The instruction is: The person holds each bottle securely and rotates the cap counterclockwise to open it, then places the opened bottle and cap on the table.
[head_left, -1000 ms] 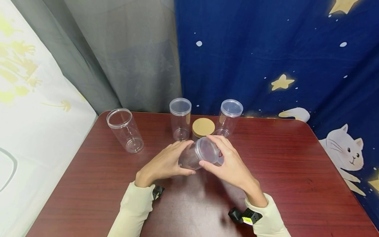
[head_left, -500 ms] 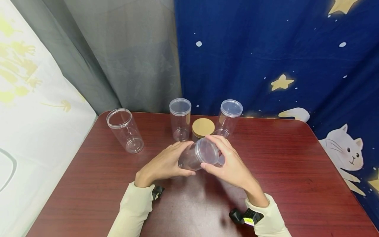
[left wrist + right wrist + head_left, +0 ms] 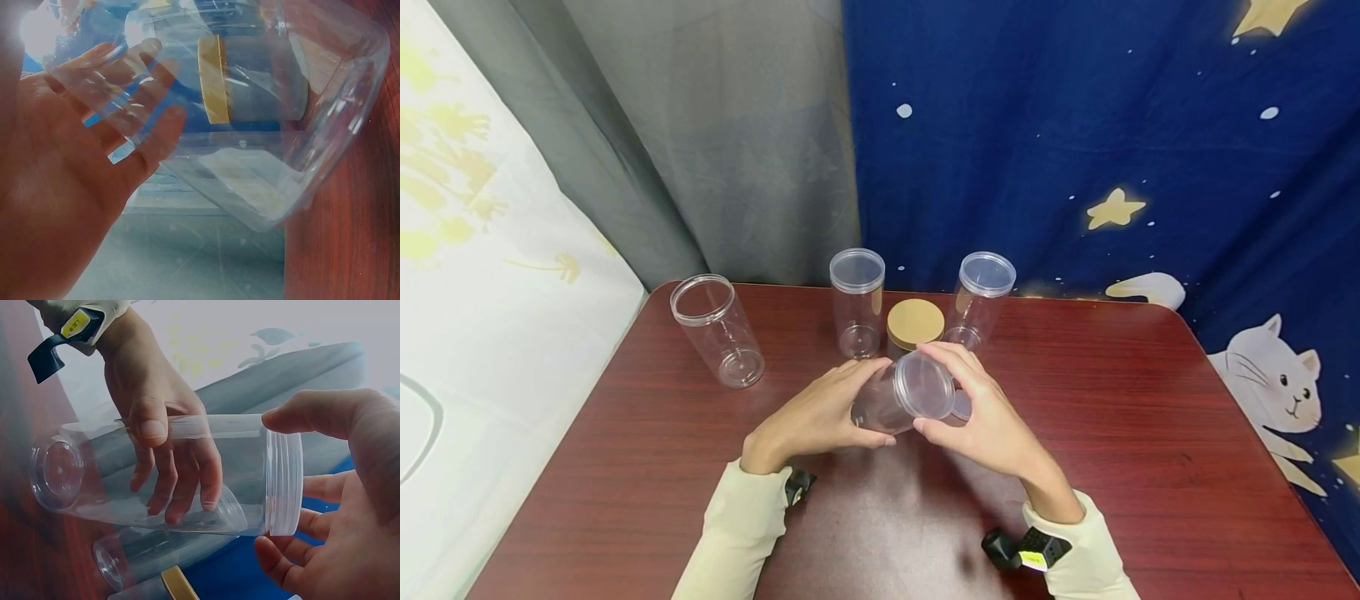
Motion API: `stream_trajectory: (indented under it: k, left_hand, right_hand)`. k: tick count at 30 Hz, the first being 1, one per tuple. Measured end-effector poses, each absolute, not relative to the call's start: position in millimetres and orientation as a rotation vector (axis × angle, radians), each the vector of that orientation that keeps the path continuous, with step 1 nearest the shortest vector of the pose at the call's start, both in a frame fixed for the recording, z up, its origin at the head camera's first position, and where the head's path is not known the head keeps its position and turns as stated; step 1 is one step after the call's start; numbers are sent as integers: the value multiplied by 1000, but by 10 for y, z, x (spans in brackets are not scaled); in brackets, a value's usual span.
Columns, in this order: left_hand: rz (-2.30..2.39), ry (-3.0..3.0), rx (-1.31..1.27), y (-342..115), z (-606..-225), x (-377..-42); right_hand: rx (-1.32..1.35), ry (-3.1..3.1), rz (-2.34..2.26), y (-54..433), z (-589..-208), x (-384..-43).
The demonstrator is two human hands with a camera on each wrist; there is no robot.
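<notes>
A clear plastic jar (image 3: 877, 403) lies tilted between my two hands, its clear lid (image 3: 927, 386) facing right. My left hand (image 3: 820, 414) grips the jar's body, thumb on the near side and fingers round the far side, as the right wrist view shows through the plastic. With thumb and fingers spread round the rim, my right hand (image 3: 988, 421) holds the ribbed lid (image 3: 286, 484). In the left wrist view, the wall of the jar (image 3: 244, 178) fills the middle. Just behind the held jar stands a jar with a gold lid (image 3: 915, 323), partly hidden.
Two lidded clear jars, one at the back middle (image 3: 857, 304) and one further right (image 3: 983, 292), stand on the red-brown table (image 3: 1120, 417). A lidless clear jar (image 3: 718, 333) is at the left. Behind the right fingers shows a clear disc (image 3: 961, 406). Curtains (image 3: 1000, 150) hang behind.
My right hand has turned slightly counter-clockwise round the lid: its thumb has moved a little right and down, its top fingers a little left. The left hand has stayed in place.
</notes>
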State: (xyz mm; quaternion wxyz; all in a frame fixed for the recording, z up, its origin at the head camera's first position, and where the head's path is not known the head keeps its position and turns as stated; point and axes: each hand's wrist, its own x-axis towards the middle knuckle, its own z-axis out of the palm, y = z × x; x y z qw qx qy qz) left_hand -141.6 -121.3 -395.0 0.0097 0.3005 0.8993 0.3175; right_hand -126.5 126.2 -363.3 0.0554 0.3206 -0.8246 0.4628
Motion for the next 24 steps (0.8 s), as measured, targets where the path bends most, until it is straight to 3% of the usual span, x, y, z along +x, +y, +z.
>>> stream_trajectory:
  k: [17, 24]
  left_hand:
    - [994, 2804, 930, -1217, -3950, -1420]
    - [1038, 2796, 912, -1186, -3945, -1405]
  right_hand:
    - [1052, -2499, 1444, 1283, -3645, -1272]
    - [882, -2497, 1325, 1222, -3635, -1247]
